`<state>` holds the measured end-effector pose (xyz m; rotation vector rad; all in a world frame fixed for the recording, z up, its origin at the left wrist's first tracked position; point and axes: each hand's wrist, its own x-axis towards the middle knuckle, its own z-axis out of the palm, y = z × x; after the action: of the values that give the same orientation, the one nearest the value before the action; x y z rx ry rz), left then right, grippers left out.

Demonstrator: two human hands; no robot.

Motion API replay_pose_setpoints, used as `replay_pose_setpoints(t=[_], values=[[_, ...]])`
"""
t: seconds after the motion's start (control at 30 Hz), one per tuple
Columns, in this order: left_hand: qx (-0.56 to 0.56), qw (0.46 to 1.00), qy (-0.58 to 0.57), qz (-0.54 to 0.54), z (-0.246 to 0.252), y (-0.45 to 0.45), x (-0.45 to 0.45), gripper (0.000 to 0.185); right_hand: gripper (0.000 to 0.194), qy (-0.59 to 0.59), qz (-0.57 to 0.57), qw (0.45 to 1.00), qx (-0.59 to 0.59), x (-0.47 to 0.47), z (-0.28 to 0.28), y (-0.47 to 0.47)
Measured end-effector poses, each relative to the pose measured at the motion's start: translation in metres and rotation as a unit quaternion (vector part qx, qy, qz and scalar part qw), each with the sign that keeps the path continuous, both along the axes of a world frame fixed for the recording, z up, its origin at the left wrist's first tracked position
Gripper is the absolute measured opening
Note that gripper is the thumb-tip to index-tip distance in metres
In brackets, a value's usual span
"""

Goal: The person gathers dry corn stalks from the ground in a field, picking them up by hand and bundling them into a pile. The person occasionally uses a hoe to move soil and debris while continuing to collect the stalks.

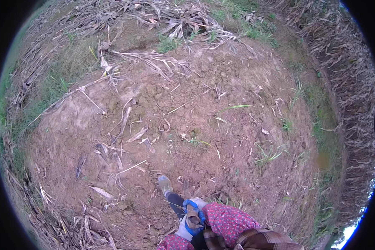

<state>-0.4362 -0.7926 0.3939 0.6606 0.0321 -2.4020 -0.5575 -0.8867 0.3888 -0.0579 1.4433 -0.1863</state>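
My left hand and my right hand, in blue and pale work gloves, are close together at the bottom centre. Between them they hold a brown, dry husk-like thing; what it is exactly cannot be told. Thin dry strands stick out from it toward the upper left. The red patterned sleeves cover my arms, and a brown plaid cloth lies across my lap or waist. One shoe and a dark trouser leg show just beyond my hands. The fingertips are partly hidden by the held thing.
Reddish bare soil spreads ahead, strewn with dry leaves and stalks. A long dry stalk lies at the left. Heaped dry corn-like stalks cross the far side, and a dense dry stand lines the right. Green grass tufts grow between.
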Motion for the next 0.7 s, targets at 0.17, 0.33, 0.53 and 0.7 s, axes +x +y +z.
replay_pose_setpoints(t=[0.17,0.33,0.53,0.7], values=[[0.022,0.987,0.149,0.048,0.037,-0.022,0.055,0.041,0.016,-0.046,-0.1,0.993,0.035,0.051,0.03,-0.035],[0.124,0.95,0.236,0.164,0.055,-0.055,0.093,0.038,0.016,-0.018,0.036,0.998,0.044,0.146,0.104,-0.124],[0.164,0.923,0.231,0.261,0.145,-0.168,0.202,0.028,0.019,-0.094,0.145,0.983,-0.059,0.258,0.1,-0.207],[0.109,0.966,-0.194,0.132,0.15,-0.221,0.31,0.041,0.019,-0.041,0.178,0.978,-0.097,0.382,0.103,-0.256]])
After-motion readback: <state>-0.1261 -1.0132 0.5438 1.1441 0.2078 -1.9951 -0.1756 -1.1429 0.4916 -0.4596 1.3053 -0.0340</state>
